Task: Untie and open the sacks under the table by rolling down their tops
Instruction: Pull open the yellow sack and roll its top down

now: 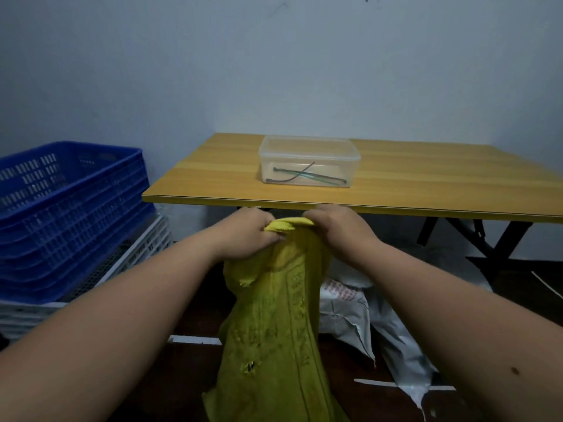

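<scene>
A yellow woven sack (274,324) stands upright in front of the wooden table (396,172), with frayed holes in its side. My left hand (246,233) grips the left part of its top, fingers curled round the fabric. At the right part of the top, my right hand (341,229) grips the fabric in the same way. Between the hands a folded bit of the sack's rim (288,223) shows. A white sack (359,315) lies crumpled on the floor to the right, partly behind the yellow one.
A clear plastic box (309,161) holding a few cable ties sits on the table. Stacked blue crates (67,214) stand on white crates (128,260) at the left. Black folding table legs (475,239) are at the right, and white tape marks (195,340) line the dark floor.
</scene>
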